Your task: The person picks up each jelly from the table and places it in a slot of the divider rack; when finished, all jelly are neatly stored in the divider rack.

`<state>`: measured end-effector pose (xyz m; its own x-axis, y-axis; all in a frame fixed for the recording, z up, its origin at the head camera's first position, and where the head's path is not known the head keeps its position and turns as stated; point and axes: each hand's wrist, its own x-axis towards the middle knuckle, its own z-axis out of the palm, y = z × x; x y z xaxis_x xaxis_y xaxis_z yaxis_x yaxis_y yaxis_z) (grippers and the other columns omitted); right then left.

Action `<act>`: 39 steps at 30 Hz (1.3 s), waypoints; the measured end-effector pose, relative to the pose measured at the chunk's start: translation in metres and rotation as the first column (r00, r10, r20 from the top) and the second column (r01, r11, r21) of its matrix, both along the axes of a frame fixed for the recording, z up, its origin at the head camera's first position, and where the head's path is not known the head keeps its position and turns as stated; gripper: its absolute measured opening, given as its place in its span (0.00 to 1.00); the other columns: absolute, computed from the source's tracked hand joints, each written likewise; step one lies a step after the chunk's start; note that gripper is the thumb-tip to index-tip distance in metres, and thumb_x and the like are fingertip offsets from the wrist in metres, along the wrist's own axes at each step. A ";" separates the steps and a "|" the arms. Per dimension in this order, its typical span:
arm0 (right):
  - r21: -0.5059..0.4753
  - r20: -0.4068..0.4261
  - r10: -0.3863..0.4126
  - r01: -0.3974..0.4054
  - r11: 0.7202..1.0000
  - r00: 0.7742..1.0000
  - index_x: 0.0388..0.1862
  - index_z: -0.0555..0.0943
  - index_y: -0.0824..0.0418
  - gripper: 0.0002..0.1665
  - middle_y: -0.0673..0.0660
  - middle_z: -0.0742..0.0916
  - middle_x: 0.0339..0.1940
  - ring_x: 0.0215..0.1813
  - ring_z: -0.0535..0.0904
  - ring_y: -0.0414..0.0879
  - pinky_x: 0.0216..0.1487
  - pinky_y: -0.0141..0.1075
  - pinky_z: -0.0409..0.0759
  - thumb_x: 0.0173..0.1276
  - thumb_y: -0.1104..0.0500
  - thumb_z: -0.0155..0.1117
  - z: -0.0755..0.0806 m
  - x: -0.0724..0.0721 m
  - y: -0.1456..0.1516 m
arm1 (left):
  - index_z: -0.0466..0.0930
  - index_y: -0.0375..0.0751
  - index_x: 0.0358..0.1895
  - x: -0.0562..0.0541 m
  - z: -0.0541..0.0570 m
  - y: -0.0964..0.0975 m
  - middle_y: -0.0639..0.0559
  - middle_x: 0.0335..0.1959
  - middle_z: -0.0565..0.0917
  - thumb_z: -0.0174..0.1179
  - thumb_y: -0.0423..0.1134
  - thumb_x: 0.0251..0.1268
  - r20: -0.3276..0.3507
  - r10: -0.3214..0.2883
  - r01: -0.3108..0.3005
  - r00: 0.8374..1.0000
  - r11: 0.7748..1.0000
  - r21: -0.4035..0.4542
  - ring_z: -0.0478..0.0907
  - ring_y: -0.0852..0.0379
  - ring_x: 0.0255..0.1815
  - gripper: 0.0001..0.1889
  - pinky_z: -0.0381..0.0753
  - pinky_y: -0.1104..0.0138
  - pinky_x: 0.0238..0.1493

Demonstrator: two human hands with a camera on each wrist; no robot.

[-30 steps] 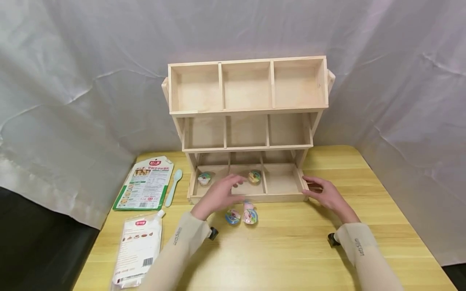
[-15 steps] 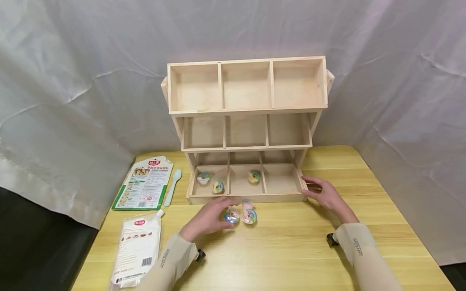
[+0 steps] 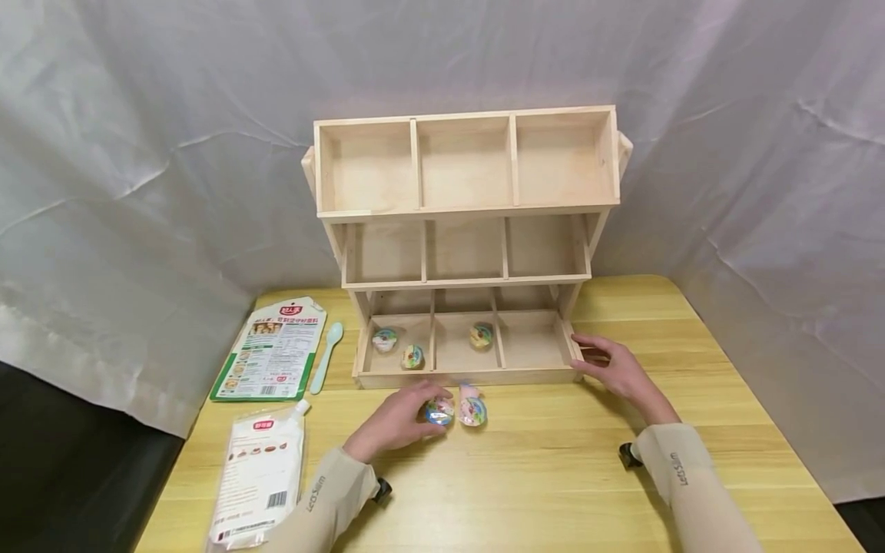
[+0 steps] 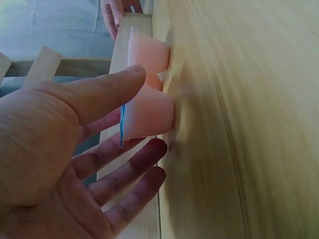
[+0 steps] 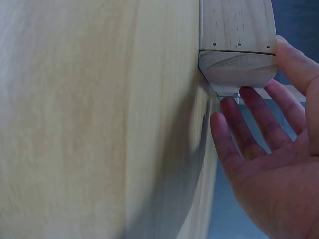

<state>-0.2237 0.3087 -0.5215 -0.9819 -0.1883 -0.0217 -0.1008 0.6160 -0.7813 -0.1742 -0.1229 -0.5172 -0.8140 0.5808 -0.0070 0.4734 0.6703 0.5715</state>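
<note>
My left hand (image 3: 396, 418) reaches from the left round a pink jelly cup (image 3: 439, 411) on the table, just before the wooden rack. In the left wrist view its thumb lies across the near side of that cup (image 4: 149, 114), with the other fingers spread loosely beyond. Close by on the right are another jelly cup (image 3: 473, 412) and a pink one (image 3: 469, 391) partly behind it. My right hand (image 3: 618, 372) rests with extended fingers at the right end of the rack's bottom tray (image 3: 484, 377). Two yellow-and-white-topped cups stand in that tray's left compartment, one in its middle compartment.
The three-tier wooden rack (image 3: 466, 211) stands at the back, each tier split into three compartments. To the left lie a white-and-green packet (image 3: 276, 353), a pale green spoon (image 3: 325, 359) and a white spouted pouch (image 3: 259, 476). A grey curtain (image 3: 207, 100) hangs behind.
My left hand has drawn back from above the bottom tray to a jelly cup on the table. A second cup has come into view in the left compartment. The right hand stays put.
</note>
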 end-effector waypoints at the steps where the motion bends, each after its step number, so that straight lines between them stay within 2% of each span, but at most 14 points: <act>1: 0.001 0.000 0.001 -0.001 1.000 1.000 0.78 0.69 0.62 0.37 0.73 0.75 0.73 0.69 0.76 0.70 0.67 0.61 0.78 0.76 0.51 0.67 0.000 0.000 0.000 | 0.78 0.48 0.67 0.000 -0.001 0.000 0.48 0.69 0.79 0.74 0.46 0.63 0.003 0.002 -0.002 1.000 1.000 0.001 0.78 0.44 0.66 0.29 0.78 0.47 0.68; 16: -0.025 0.009 0.007 -0.006 1.000 1.000 0.78 0.69 0.62 0.38 0.73 0.73 0.75 0.70 0.74 0.71 0.67 0.61 0.78 0.76 0.51 0.67 -0.002 0.001 0.001 | 0.79 0.46 0.64 0.003 0.002 0.002 0.51 0.64 0.81 0.73 0.46 0.64 -0.003 -0.002 0.002 1.000 1.000 0.010 0.82 0.48 0.60 0.26 0.81 0.51 0.65; 21: -0.019 0.003 0.004 -0.004 1.000 1.000 0.78 0.69 0.62 0.37 0.73 0.73 0.75 0.70 0.74 0.71 0.67 0.61 0.78 0.75 0.51 0.67 -0.002 0.001 0.001 | 0.79 0.46 0.66 0.003 0.005 0.002 0.49 0.67 0.80 0.73 0.45 0.64 -0.015 -0.016 0.017 1.000 1.000 0.018 0.81 0.47 0.63 0.28 0.80 0.50 0.67; 26: -0.011 0.000 0.002 -0.002 1.000 1.000 0.78 0.69 0.63 0.37 0.73 0.74 0.75 0.70 0.75 0.71 0.67 0.61 0.78 0.76 0.51 0.67 -0.002 0.000 0.001 | 0.77 0.46 0.68 0.001 0.014 0.003 0.48 0.70 0.78 0.72 0.46 0.65 -0.026 -0.036 0.037 0.999 0.999 0.030 0.78 0.46 0.67 0.30 0.78 0.50 0.70; 31: -0.008 0.001 0.004 -0.004 1.000 1.000 0.78 0.69 0.63 0.37 0.73 0.73 0.75 0.70 0.74 0.71 0.67 0.62 0.78 0.76 0.50 0.66 -0.003 0.000 0.001 | 0.78 0.46 0.68 -0.002 0.026 0.005 0.52 0.63 0.82 0.72 0.44 0.65 -0.019 -0.032 0.033 0.999 0.996 0.081 0.80 0.51 0.63 0.28 0.80 0.54 0.68; 34: -0.008 0.003 0.006 -0.006 1.000 1.000 0.78 0.69 0.62 0.38 0.73 0.73 0.75 0.70 0.74 0.71 0.67 0.62 0.77 0.76 0.49 0.66 -0.002 0.001 0.001 | 0.79 0.47 0.67 -0.006 0.033 0.006 0.54 0.60 0.82 0.72 0.43 0.66 -0.024 -0.019 0.021 1.000 0.995 0.099 0.81 0.53 0.61 0.27 0.81 0.55 0.67; 39: -0.011 0.006 0.006 -0.006 1.000 1.000 0.78 0.69 0.62 0.38 0.72 0.73 0.75 0.70 0.74 0.71 0.68 0.62 0.77 0.76 0.49 0.67 -0.001 0.001 0.000 | 0.80 0.48 0.64 -0.016 0.040 0.010 0.54 0.60 0.83 0.72 0.43 0.65 -0.072 -0.004 0.012 0.997 0.992 0.123 0.80 0.50 0.64 0.25 0.79 0.53 0.68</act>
<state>-0.2228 0.3090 -0.5229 -0.9807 -0.1940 -0.0256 -0.0994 0.6065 -0.7888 -0.1907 -0.1133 -0.4772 -0.8051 0.5802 0.1232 0.5213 0.5930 0.6137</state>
